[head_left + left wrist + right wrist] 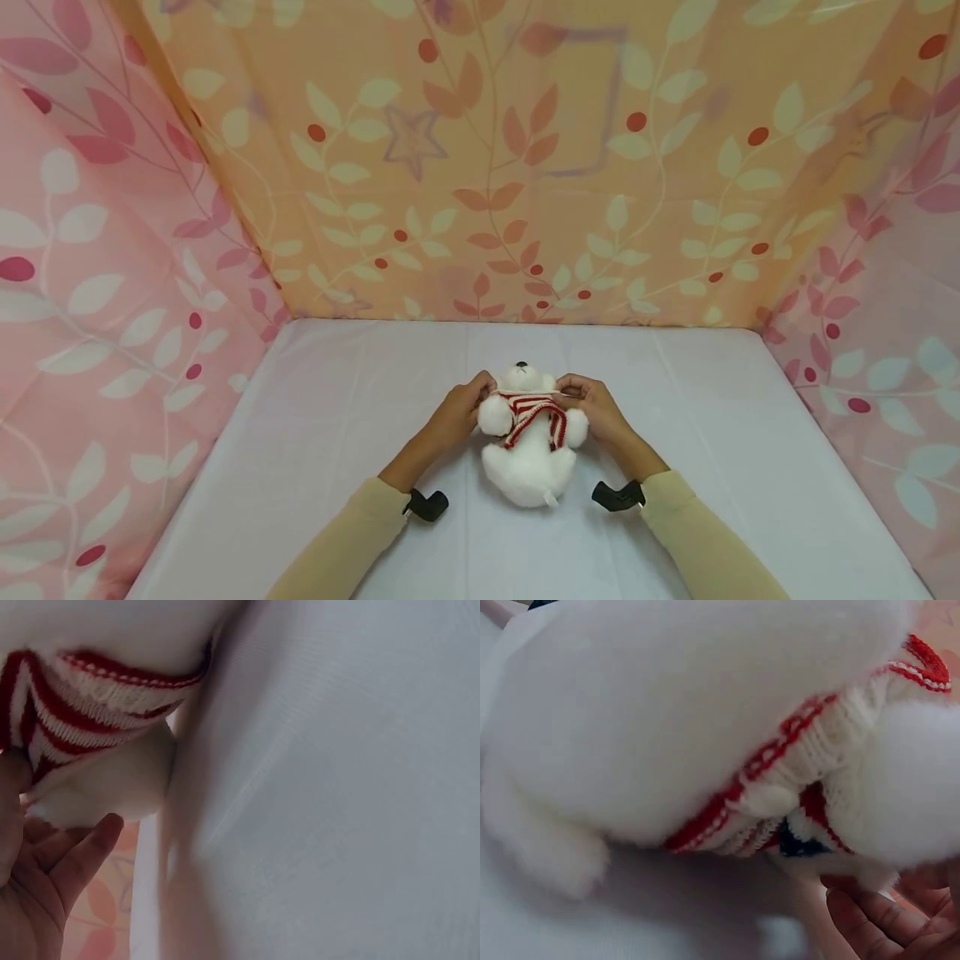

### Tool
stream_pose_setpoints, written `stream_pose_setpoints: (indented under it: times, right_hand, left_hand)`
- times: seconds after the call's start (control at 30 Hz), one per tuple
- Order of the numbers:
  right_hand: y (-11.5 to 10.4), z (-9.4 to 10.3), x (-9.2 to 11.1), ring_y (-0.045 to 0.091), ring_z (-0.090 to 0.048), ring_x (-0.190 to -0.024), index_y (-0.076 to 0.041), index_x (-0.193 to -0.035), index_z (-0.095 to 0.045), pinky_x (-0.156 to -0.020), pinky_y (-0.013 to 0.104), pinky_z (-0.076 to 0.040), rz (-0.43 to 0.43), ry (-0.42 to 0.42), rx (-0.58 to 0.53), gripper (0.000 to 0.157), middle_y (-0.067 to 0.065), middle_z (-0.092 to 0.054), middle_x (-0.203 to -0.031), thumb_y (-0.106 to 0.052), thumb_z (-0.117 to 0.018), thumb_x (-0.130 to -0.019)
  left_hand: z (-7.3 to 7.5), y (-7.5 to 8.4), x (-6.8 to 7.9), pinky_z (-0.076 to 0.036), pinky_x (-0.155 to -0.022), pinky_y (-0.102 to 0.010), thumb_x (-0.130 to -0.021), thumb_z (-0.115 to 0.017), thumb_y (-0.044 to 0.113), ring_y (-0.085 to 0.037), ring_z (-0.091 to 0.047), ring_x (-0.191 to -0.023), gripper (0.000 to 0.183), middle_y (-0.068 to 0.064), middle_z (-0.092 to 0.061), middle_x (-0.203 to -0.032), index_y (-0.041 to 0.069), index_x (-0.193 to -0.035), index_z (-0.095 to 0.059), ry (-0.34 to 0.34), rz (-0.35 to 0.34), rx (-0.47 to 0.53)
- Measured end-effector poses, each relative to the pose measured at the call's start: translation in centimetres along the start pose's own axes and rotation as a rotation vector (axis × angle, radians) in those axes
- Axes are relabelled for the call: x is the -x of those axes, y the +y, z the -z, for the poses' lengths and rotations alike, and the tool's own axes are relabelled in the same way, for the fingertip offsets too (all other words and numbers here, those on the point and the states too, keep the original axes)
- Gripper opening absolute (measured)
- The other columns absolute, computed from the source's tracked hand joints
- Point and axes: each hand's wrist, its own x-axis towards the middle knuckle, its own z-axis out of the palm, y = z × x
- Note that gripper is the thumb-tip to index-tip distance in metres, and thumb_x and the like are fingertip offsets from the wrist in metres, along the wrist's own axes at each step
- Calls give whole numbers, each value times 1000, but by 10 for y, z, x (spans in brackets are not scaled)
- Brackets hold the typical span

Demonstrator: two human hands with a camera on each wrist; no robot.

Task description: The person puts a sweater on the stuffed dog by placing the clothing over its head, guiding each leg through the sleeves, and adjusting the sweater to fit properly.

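Observation:
A white plush bear (527, 475) lies on the table with its dark-nosed head pointing away from me. Around its upper body is a red-and-white striped knitted sweater (529, 405), its front hanging apart over the belly. My left hand (456, 414) pinches the sweater at the neck on the bear's left-hand side in the head view. On the other side my right hand (602, 410) pinches the collar edge. The left wrist view shows the thumb on the striped knit (82, 724). Fluffy plush partly hides the right fingers (877, 919) in the right wrist view.
White cloth covers the table (360, 367) around the bear. A patterned orange curtain (480, 167) stands along the back edge, with pink patterned cloth (112, 317) at both sides. A black wrist camera (429, 505) sits at each sleeve cuff.

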Motion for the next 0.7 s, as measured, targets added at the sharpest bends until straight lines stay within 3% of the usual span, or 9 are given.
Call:
stream_pose_setpoints:
  times: [0.1,0.23,0.33,0.43,0.5,0.57,0.7]
  right_hand:
    - [-1,1,2,11,-66,-87,7,-100,-64,-78,23,-54,28,-40,36,13,3,-68,-96,-1,-71,-93]
    - [-4,4,7,17,-65,-101,1,-105,-68,-90,32,-52,5,-104,124,21,5,-67,-112,-14,-75,-93]
    - [-4,10,10,24,-58,-123,-3,-111,-71,-106,42,-44,-30,-178,158,24,9,-66,-124,-20,-74,-94]
    - [-3,17,14,32,-46,-137,1,-117,-70,-113,47,-35,-43,-272,126,27,19,-57,-141,-15,-72,-95]
    - [-3,21,16,33,-47,-137,3,-118,-69,-111,43,-39,-45,-323,103,28,25,-47,-150,-12,-72,-94]
    - [-3,24,18,28,-52,-133,3,-115,-69,-105,35,-45,-41,-362,89,26,27,-41,-153,-11,-73,-93]
    - [-4,23,19,14,-59,-119,1,-107,-70,-94,27,-52,-8,-418,63,18,20,-55,-139,-11,-73,-94]
  left_hand:
    - [-3,0,1,-46,-70,-27,-100,-61,5,-10,-54,-76,15,3,-63,-86,15,-103,-51,31,-20,-38]
    - [-1,0,4,-50,-79,-30,-95,-69,2,-14,-58,-87,19,0,-69,-98,16,-102,-58,17,6,78]
    - [5,-2,8,-52,-92,-35,-94,-69,2,-19,-61,-105,18,-6,-69,-115,13,-108,-67,-55,46,224]
    - [12,-7,12,-50,-101,-39,-96,-67,4,-24,-60,-120,21,-11,-65,-129,10,-116,-70,-153,55,304]
    - [15,-11,15,-48,-104,-40,-95,-66,0,-27,-58,-126,24,-14,-62,-134,5,-118,-70,-219,29,352]
    - [15,-15,15,-49,-103,-38,-93,-67,-2,-25,-60,-122,25,-15,-64,-128,3,-117,-69,-282,-10,378]
    - [14,-17,16,-49,-102,-34,-90,-73,-2,-18,-60,-117,26,-11,-65,-119,2,-115,-71,-363,-61,407]
